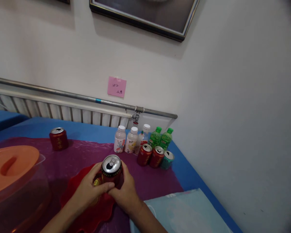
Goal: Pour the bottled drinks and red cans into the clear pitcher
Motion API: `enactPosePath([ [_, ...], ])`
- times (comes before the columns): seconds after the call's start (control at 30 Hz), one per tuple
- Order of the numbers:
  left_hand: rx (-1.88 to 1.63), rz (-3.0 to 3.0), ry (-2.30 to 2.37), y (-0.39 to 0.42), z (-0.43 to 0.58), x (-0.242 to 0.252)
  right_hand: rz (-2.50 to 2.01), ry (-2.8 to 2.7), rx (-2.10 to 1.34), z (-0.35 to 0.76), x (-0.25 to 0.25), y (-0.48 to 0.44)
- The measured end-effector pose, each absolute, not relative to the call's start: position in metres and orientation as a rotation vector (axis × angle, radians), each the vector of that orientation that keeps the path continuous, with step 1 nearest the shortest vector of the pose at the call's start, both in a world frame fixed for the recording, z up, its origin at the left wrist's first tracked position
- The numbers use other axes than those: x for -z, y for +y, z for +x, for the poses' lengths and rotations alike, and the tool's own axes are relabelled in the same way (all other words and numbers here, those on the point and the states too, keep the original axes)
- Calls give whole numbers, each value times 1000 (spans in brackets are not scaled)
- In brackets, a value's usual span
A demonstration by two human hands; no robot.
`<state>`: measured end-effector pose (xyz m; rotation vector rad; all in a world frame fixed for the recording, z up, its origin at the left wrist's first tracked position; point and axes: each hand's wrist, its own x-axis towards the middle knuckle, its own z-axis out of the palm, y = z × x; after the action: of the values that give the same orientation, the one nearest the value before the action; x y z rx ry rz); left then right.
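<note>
Both my hands wrap around one red drink can [111, 168] with a silver top and closed pull tab. My left hand [91, 191] grips it from the left, thumb across the front. My right hand [126, 191] closes on it from the right. The can is upright, held just above a red scalloped plate [87, 210] that lies on a purple cloth [147, 181] over a blue table.
A lone red can [58, 138] stands at the back left. By the wall are two red cans [150, 155], a teal can [167, 159], white bottles [126, 139] and two green bottles [161, 138]. An orange-lidded clear container [12, 178] sits left; a pale blue sheet [184, 213] lies right.
</note>
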<state>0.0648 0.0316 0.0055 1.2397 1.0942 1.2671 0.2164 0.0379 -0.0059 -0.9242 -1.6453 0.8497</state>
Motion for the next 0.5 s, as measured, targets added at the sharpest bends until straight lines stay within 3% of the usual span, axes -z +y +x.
enactPosePath([
  [0.5, -1285, 1458, 1196, 33, 62, -7, -965, -1694, -804, 218, 2, 37],
])
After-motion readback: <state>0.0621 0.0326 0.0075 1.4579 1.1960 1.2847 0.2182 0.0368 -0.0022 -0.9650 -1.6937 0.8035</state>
